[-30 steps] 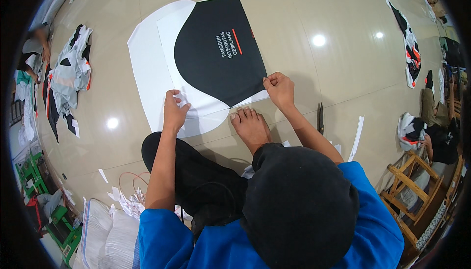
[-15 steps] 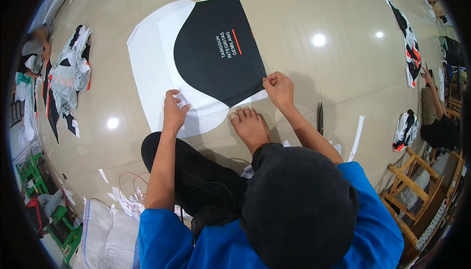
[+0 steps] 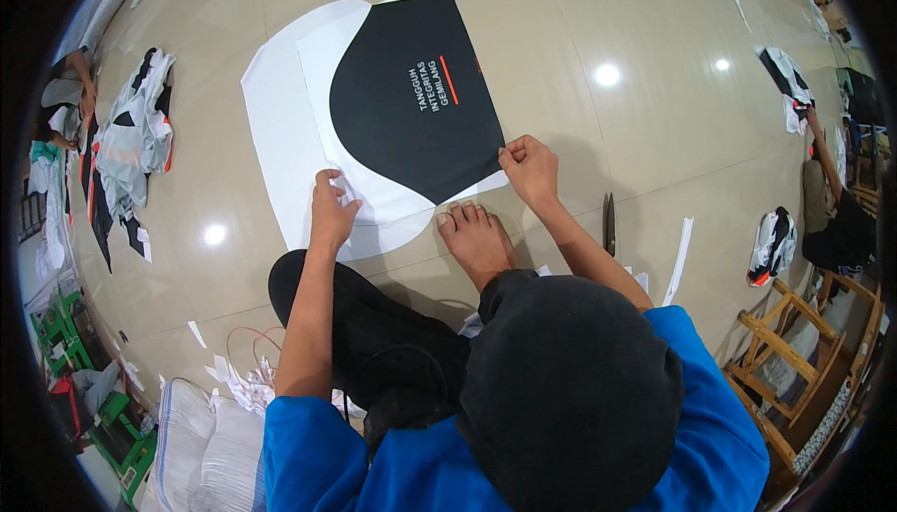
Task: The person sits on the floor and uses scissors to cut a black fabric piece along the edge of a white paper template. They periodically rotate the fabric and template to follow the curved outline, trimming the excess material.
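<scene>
A black fabric panel (image 3: 397,129), curved on its left side and printed with pale lettering and an orange-red bar, lies flat on a larger white sheet (image 3: 280,129) spread on the floor, ahead of the seated person. The right hand (image 3: 531,174) pinches the panel's lower right corner between thumb and fingertips; whether the white layer is caught too, I cannot tell. The left hand (image 3: 334,211) rests on the white sheet, thumb apart from loosely bent fingers, grasping nothing visible. A bare foot (image 3: 478,239) is just below the panel's lower tip

The floor (image 3: 654,148) is glossy beige tile (round spots of reflected light shine on it). Dark scissors (image 3: 610,224) and a narrow white strip (image 3: 680,262) lie to the right. Farther right, a co-worker (image 3: 836,236) reaches to a white-and-black garment (image 3: 787,82), near a wooden stool (image 3: 790,344). At left, another person (image 3: 75,78) is beside a heap of garments (image 3: 135,134) in white, black and orange

At lower left, plump white woven sacks (image 3: 224,451) stand by pale scraps (image 3: 252,383); their contents are hidden
</scene>
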`<action>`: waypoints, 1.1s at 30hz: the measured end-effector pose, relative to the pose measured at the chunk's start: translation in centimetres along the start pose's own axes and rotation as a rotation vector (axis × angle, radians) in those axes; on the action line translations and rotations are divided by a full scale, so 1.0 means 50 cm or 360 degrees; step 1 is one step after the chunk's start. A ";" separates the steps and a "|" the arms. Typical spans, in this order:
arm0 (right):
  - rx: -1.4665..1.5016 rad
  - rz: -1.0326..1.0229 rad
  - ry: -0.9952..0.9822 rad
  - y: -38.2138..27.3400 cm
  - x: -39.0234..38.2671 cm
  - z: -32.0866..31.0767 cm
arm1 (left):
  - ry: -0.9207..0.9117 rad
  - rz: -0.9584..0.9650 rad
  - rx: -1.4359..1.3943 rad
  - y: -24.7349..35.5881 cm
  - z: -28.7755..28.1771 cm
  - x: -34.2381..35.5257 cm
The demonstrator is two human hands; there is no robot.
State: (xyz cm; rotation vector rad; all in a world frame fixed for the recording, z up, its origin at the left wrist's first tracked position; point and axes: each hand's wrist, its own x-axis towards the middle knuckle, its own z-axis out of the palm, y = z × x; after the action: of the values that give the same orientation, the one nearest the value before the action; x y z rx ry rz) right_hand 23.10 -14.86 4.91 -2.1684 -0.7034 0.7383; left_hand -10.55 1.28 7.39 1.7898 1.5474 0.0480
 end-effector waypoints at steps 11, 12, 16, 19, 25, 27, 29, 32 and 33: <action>0.0006 -0.0024 0.0020 0.001 -0.003 0.001 | 0.0038 0.0055 0.0018 -0.003 0.003 0.001; 0.0010 -0.0038 0.0026 0.002 -0.003 0.002 | 0.0041 0.0064 0.0017 -0.005 0.003 0.002; 0.0002 -0.0015 0.0014 0.003 -0.002 0.002 | 0.0036 0.0040 0.0014 -0.004 0.003 0.001; -0.0002 -0.0003 0.0009 0.003 -0.001 0.002 | 0.0034 0.0037 0.0023 -0.003 0.003 0.002; 0.0013 -0.0050 0.0028 0.010 0.001 0.002 | 0.0044 0.0074 0.0029 -0.015 0.006 0.009; -0.0004 -0.0086 0.0004 0.013 0.002 -0.004 | 0.0045 0.0084 0.0021 -0.025 0.008 0.009; 0.0076 -0.0010 -0.0090 0.025 0.004 -0.015 | 0.0046 0.0074 0.0022 -0.029 0.012 0.009; 0.0085 -0.0061 -0.0204 0.043 0.013 -0.031 | 0.0029 0.0041 0.0012 -0.025 0.009 0.013; 0.0069 -0.0106 -0.0236 0.048 0.015 -0.035 | 0.0019 0.0028 0.0006 -0.022 0.006 0.013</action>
State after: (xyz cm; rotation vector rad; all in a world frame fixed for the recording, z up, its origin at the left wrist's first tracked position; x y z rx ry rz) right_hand 25.44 -16.56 3.84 -2.0561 -0.8238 0.8782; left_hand -11.14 1.67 6.32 1.8096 1.5411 0.0643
